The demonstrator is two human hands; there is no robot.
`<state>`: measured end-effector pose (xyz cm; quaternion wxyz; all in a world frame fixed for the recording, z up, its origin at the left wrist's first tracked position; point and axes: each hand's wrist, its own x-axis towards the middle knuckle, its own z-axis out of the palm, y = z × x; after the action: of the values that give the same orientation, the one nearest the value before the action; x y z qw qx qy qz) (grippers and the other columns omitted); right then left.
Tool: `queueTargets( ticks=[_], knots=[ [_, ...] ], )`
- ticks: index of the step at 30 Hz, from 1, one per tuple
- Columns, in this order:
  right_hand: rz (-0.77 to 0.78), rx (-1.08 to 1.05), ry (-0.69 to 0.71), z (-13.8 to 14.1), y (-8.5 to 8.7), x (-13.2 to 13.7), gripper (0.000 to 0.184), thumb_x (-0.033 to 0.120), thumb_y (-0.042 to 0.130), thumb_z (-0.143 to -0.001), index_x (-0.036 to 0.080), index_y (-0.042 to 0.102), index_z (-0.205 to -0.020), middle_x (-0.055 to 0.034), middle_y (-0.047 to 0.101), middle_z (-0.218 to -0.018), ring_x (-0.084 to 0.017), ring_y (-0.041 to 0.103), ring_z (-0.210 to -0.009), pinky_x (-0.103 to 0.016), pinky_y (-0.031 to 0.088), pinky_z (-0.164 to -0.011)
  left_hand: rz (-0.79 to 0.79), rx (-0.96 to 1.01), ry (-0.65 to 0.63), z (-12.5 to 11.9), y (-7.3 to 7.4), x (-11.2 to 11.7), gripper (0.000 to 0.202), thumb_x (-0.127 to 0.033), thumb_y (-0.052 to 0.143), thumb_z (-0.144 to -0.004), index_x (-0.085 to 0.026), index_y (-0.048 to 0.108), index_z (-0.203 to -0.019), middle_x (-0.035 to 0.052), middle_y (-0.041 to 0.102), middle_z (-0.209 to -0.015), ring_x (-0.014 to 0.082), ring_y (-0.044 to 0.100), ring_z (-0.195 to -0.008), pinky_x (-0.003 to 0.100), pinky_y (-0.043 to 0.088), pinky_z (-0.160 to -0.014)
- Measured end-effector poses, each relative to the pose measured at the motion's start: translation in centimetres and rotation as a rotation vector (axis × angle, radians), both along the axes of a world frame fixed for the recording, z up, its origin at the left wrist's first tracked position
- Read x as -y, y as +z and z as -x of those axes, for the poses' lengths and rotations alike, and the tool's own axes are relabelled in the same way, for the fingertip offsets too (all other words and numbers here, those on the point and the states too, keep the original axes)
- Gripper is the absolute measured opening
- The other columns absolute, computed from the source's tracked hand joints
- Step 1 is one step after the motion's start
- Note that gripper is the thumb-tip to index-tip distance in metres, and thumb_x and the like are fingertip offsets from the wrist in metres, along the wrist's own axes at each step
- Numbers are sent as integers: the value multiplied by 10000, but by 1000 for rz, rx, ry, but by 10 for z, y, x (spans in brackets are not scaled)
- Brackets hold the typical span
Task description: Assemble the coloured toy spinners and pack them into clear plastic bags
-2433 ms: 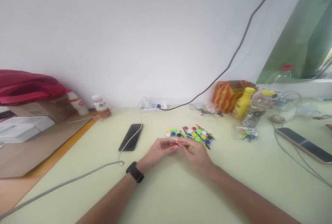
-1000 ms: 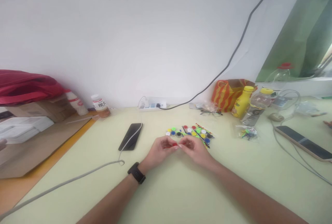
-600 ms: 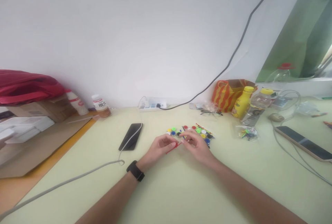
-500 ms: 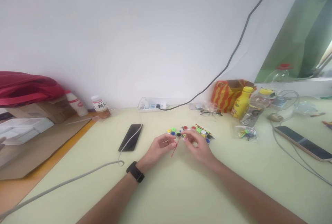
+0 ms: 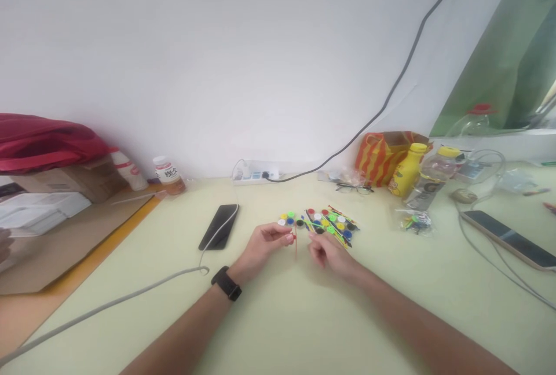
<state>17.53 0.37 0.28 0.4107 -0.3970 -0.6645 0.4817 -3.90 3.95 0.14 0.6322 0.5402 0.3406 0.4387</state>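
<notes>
Between its thumb and fingertips, my left hand pinches a thin red plastic stick, which stands nearly upright just above the table. A small red part shows at the fingertips; its shape is too small to make out. My right hand is a little to the right, apart from the stick, with its fingers curled in; whether anything is inside them is hidden. Just beyond both hands lie round coloured caps and a heap of thin coloured sticks. A black watch band is on my left wrist.
A black phone with a cable across it lies left of my hands. At the right are a small plastic bag, a yellow bottle, a clear bottle and another phone. Eyeglasses lie near the wall.
My right hand has drawn away from the red stick and curled its fingers. The stick has swung from slanted to nearly upright in my left hand.
</notes>
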Motion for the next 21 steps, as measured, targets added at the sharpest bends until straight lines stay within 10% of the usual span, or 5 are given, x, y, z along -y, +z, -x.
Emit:
queueTargets(
  ticks=[3, 15, 21],
  knots=[
    [42, -38, -25, -3, 0, -7, 680, 636, 415, -985, 209, 385, -456, 25, 340, -476, -122, 346, -504, -295, 316, -558, -10, 2, 4, 0, -1, 0, 243, -295, 883, -754, -147, 784, -919, 74, 770, -874, 165, 687, -809, 296, 533, -819],
    [-43, -47, -184, -6, -3, -15, 391, 553, 588, -938, 210, 518, -765, 43, 467, -645, -128, 437, -589, -259, 339, -566, 5, 53, 127, 0, 4, -4, 251, -390, 785, -863, -158, 773, -958, 59, 722, -888, 137, 650, -838, 240, 522, -816],
    [-236, 342, -362, -15, -4, -16, 249, 388, 541, -966, 218, 603, -795, 27, 532, -616, -158, 484, -579, -292, 358, -587, 201, 319, 299, 8, 4, -17, 225, -340, 800, -858, -147, 766, -969, 66, 728, -967, 114, 672, -841, 201, 554, -810]
  ],
)
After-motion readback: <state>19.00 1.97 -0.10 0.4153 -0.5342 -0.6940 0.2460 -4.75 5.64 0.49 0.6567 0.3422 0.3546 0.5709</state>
